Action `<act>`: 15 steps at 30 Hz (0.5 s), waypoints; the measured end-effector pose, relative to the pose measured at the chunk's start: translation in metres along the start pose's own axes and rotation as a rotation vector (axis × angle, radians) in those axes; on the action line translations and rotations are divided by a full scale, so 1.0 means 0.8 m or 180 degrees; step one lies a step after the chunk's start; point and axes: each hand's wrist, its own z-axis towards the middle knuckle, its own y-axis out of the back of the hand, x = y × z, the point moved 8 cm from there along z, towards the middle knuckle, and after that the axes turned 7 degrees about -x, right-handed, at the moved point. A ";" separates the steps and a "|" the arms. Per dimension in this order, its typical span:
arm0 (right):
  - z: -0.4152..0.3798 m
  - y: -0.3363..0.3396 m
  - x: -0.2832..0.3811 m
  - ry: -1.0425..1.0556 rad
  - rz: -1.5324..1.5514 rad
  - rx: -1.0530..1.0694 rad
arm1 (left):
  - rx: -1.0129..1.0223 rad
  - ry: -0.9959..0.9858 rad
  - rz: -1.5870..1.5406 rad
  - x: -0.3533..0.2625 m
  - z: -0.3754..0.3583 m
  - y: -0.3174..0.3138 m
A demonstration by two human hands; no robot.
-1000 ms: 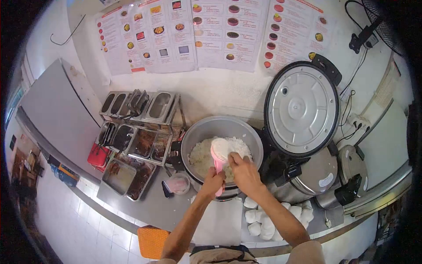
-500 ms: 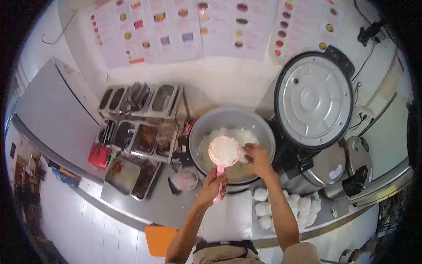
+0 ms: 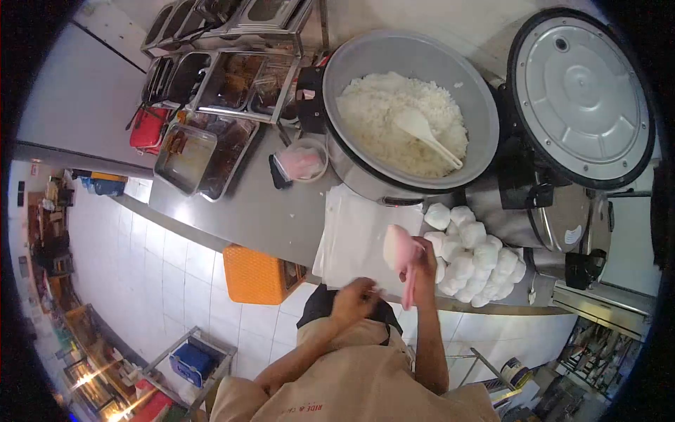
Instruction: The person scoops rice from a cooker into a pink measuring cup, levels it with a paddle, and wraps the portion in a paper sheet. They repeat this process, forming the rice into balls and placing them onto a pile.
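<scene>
My right hand (image 3: 425, 271) grips the handle of a pink scoop (image 3: 403, 250), its cup turned on its side toward the left, with white rice at the mouth. The scoop is above the right edge of a stack of white paper sheets (image 3: 351, 235). By the stack's front edge, my left hand (image 3: 355, 301) has its fingers curled together; what they hold, if anything, is not clear. Behind, a large rice cooker (image 3: 485, 133) stands open, with cooked rice (image 3: 394, 98) and a white rice paddle (image 3: 425, 135) inside. Several white wrapped bundles (image 3: 471, 260) are piled right of the paper.
The cooker's lid (image 3: 580, 98) stands raised at the right. Steel food trays (image 3: 186, 158) and a tub with something pink (image 3: 304, 160) are on the left of the steel counter (image 3: 267, 218). Below the counter edge is an orange stool (image 3: 253, 274).
The scoop has passed from my left hand to my right and moved from over the rice to over the paper. Both hands have come nearer my body; the view has tilted down.
</scene>
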 end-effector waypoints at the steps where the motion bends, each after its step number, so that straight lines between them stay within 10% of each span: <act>1: 0.008 -0.004 -0.017 0.0683 -0.0891 -0.0143 | -0.0414 0.0162 0.0255 0.045 0.002 0.017; 5: 0.014 -0.015 -0.113 0.2767 -0.3042 -0.0453 | -0.1808 -0.0061 0.1068 0.139 -0.003 0.067; 15: -0.047 -0.025 0.072 0.2795 -0.2027 -0.0677 | -0.1831 0.0417 0.0709 0.176 0.004 0.062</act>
